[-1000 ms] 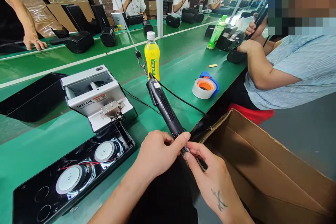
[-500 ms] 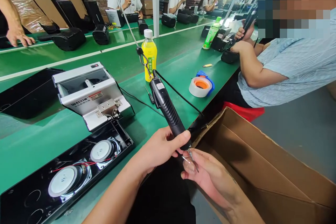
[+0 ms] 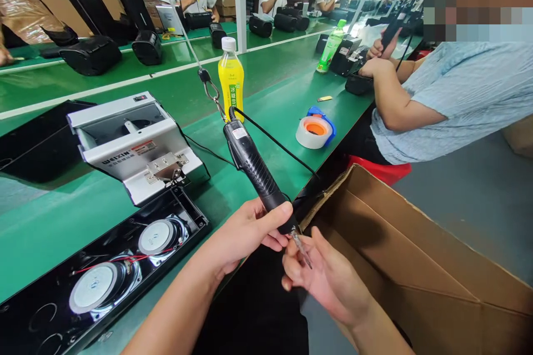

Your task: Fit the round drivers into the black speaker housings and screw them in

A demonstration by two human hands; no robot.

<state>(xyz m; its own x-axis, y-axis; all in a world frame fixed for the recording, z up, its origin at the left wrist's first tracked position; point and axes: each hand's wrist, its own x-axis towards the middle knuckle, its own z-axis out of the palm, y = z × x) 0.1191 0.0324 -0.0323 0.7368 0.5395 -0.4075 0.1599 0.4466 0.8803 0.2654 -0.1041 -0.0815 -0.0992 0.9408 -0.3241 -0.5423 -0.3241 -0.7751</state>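
A black electric screwdriver (image 3: 260, 172) slants down over the table's front edge, hung by its top from a hook and cord. My left hand (image 3: 254, 227) is wrapped around its lower end, thumb on top. From its nose a thin metal bit (image 3: 302, 248) points down and right. Just beside the bit is my right hand (image 3: 320, 274), its fingers loosely curled behind the bit and its thumb lifted away; I cannot tell whether they touch. Left of my hands lies an open black speaker housing (image 3: 125, 222) with two round speakers (image 3: 95, 287) and red wires.
A silver WEIXIN screw feeder (image 3: 137, 147) stands behind the housing. Beyond the screwdriver are a yellow drink bottle (image 3: 231, 75) and a tape roll (image 3: 314, 132). A cardboard box (image 3: 416, 244) stands at right, near a seated co-worker (image 3: 449, 89).
My right thumb has lifted off the bit, and the fingers have loosened around it. The clear piece seen at the bit earlier no longer shows distinctly. The whole view has shifted slightly.
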